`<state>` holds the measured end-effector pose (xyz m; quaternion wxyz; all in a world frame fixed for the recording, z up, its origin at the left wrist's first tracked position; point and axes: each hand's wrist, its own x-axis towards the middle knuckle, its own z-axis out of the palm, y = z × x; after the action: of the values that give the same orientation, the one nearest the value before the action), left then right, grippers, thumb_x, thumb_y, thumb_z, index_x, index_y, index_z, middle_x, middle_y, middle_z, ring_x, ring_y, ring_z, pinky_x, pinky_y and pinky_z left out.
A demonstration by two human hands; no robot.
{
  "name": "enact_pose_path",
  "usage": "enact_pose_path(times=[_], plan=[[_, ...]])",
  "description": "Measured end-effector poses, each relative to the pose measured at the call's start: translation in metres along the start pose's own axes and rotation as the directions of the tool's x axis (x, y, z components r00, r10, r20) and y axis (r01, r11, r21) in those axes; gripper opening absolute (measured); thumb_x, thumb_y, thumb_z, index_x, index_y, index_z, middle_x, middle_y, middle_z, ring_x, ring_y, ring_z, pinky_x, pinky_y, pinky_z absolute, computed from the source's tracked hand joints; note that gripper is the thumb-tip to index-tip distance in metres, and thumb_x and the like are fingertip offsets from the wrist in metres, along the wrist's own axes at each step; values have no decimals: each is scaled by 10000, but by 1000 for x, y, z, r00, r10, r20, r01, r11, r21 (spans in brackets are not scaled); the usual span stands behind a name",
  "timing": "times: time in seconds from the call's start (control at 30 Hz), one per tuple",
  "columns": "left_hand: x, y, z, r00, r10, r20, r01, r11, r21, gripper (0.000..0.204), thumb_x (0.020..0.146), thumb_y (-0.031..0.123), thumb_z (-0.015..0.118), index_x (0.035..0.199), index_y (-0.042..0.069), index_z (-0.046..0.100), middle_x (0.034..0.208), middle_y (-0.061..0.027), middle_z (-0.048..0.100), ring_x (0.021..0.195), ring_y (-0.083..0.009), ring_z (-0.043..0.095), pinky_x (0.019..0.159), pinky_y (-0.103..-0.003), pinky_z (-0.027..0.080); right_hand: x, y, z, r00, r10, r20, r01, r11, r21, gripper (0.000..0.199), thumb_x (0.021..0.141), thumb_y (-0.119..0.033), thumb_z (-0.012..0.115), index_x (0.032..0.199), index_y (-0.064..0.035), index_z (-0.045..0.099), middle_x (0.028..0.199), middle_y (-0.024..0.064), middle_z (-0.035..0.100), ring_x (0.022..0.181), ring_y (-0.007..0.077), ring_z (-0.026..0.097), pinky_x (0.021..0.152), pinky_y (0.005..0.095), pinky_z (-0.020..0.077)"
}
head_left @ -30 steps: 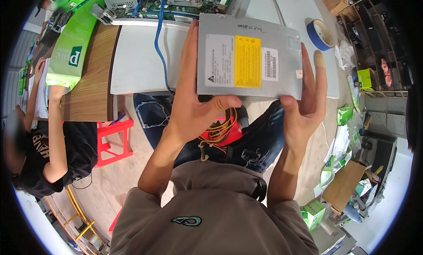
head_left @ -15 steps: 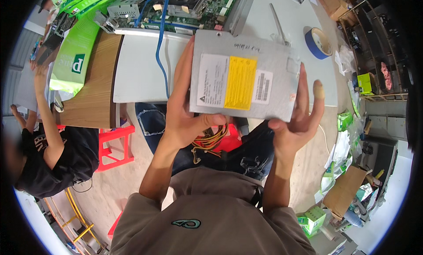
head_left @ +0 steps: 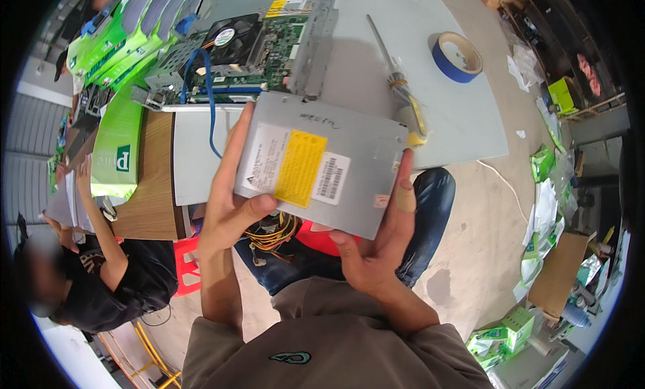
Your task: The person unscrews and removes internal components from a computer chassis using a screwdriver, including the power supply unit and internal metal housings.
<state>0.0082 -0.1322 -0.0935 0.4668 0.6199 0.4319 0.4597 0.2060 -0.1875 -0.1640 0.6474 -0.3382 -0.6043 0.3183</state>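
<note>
A grey metal computer power supply (head_left: 366, 170) with yellow and white labels is held up in front of me between both hands. My left hand (head_left: 225, 211) grips its left side, thumb along the lower edge and fingers behind. My right hand (head_left: 376, 254) supports the right lower corner, thumb underneath and a taped finger along the side. A bundle of yellow, red and black wires (head_left: 272, 236) hangs below it, over my lap. Just beyond lies an open computer case (head_left: 314, 73) with a green circuit board, a black fan (head_left: 232, 43) and a blue cable (head_left: 210, 100).
On the pale table rest a screwdriver (head_left: 413, 107) and a blue-sided tape roll (head_left: 451, 70). Green packages (head_left: 121, 144) lie on the wooden table at left, where another person (head_left: 121, 275) sits. Scattered packaging and a cardboard box (head_left: 557, 271) are on the floor at right.
The power supply has come lower and to the left in view, tilting clockwise, with both hands still on it. The view has shifted, showing more of the computer case and the screwdriver.
</note>
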Motion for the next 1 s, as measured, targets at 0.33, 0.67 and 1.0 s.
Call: enact_pose_path(times=[0.33,0.67,1.0], plan=[[-8,41,59,989,74,-129,79,470,879,836,964,478,710,1565,-12,400,1514,-312,391,1379,-471,432,1149,-503,350,-29,-3,-6,912,315,-262,-166,868,469,802,979,-34,640,1627,-9,167,1619,252,337,1538,358,320,1245,531,240],[50,42,84,960,152,233,-275,647,711,374,947,254,706,1244,27,707,1219,-178,675,1121,-395,619,1000,-474,466,-23,2,-21,572,789,224,-441,66,895,821,903,6,787,1532,-54,263,1407,195,547,1334,244,552,1100,370,475],[37,40,66,792,339,508,-609,507,611,368,913,341,684,1023,16,818,1048,-136,732,1031,-335,659,994,-515,504,-40,-2,-20,707,674,215,-356,76,931,1036,855,79,792,1612,-111,111,1540,210,377,1422,332,454,1142,486,465]])
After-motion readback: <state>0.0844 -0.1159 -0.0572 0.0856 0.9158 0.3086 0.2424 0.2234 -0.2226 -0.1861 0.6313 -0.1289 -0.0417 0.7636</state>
